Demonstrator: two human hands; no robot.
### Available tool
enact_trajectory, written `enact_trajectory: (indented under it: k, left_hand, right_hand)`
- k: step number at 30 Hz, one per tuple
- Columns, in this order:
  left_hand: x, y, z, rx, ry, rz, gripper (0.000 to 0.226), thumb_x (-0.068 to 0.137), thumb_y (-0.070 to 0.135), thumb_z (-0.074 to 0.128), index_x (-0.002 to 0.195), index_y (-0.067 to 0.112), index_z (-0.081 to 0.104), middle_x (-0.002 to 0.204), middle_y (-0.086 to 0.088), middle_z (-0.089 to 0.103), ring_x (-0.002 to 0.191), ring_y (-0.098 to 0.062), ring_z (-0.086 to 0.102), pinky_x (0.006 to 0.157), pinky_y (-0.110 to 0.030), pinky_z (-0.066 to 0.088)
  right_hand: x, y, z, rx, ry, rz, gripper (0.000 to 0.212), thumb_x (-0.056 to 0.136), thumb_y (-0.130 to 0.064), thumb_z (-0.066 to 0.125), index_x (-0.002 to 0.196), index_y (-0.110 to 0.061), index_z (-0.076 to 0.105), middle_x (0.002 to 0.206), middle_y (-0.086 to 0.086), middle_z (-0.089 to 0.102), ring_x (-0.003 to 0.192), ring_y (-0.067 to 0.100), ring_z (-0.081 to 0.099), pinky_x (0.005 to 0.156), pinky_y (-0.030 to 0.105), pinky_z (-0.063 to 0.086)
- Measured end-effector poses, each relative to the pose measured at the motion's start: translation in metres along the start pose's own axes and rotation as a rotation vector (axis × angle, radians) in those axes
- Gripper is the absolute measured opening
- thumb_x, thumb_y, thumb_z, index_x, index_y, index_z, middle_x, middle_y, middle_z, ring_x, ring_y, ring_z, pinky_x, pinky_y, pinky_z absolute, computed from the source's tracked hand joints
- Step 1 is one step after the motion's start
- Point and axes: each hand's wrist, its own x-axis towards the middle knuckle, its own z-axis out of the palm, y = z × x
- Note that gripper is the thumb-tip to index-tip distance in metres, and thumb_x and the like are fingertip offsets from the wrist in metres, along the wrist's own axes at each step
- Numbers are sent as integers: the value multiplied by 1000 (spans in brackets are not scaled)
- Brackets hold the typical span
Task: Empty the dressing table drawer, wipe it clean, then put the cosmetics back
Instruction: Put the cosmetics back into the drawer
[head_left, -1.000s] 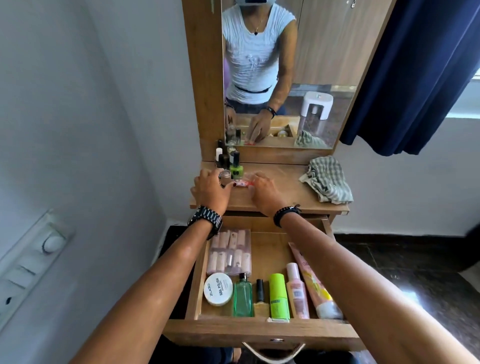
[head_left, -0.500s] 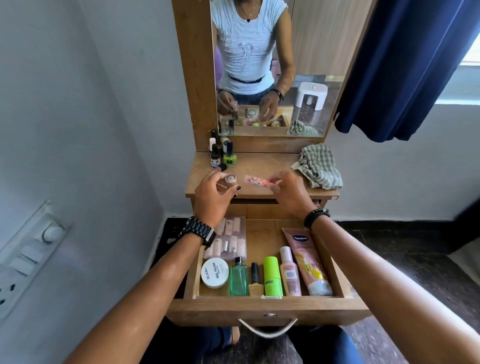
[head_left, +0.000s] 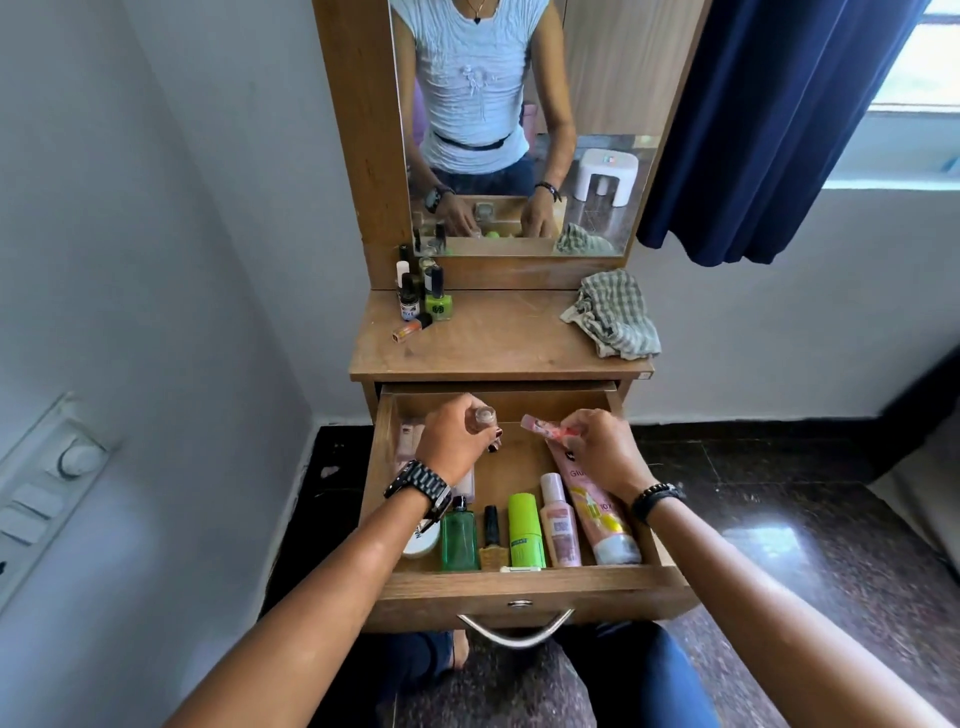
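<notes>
Holding a small round jar (head_left: 484, 417), the left hand (head_left: 452, 447) grip hovers over the open drawer (head_left: 519, 584); beside it, the right hand (head_left: 602, 452) grip pinches a pink tube (head_left: 540, 427).

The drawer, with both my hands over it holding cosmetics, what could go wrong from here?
1. The left hand grips a small bottle above the open drawer; a slip could drop it onto the upright bottles at the front.
2. The right hand pinches a thin pink tube by one end, a loose hold.

Wood drawer (head_left: 519, 584), metal handle (head_left: 514, 631), cloth rag (head_left: 615, 314)
</notes>
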Motion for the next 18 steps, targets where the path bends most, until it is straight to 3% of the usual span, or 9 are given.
enact_trajectory:
  k: [4,10,18]
  left_hand:
    - [6,-11,11,55,-1,-34,18,73,17,73,89,16,64,91,-3,71,84,-19,66,76,-32,54]
    - [20,-14,18,134,81,3,19,75,10,70,93,11,66,98,-7,69,92,-23,63,78,-29,46]
    - [28,-21,30,189,131,43,20,78,4,66,98,8,62,101,-10,64,90,-27,62,76,-40,53]
  right_hand:
    - [13,-4,3,-217,-3,-64,23,85,-23,62,105,-13,63,110,7,58,102,25,58,81,28,38]
    - [32,-4,18,-410,-65,-98,28,85,-25,64,103,-5,59,117,15,52,105,34,56,85,40,49]
    - [31,6,25,-539,-12,-122,32,89,-32,54,104,-5,61,117,16,52,109,31,50,84,38,50]
